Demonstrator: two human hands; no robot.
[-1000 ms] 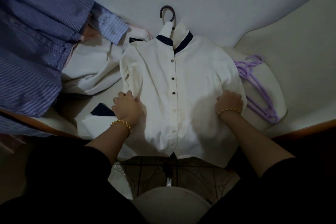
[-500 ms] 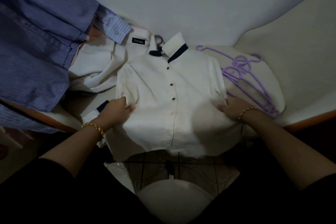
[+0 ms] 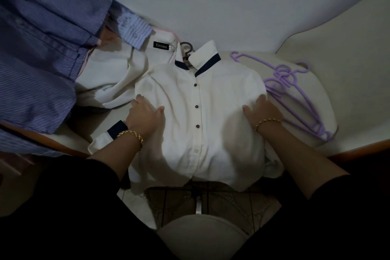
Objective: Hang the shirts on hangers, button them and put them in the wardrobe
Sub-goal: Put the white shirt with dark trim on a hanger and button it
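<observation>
Now on its dark hanger (image 3: 187,46), the white shirt (image 3: 200,112) lies mid-worktop (image 3: 329,99) before you. Your left hand (image 3: 145,116) presses its left side, grip apart; your right hand (image 3: 263,110) drapes over the right edge, grip impossible to tell. Purple hangers (image 3: 295,91) lie right.

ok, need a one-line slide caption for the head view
Left hand and right hand rest on a white shirt on a dark hanger, purple hangers lying beside it.
</observation>
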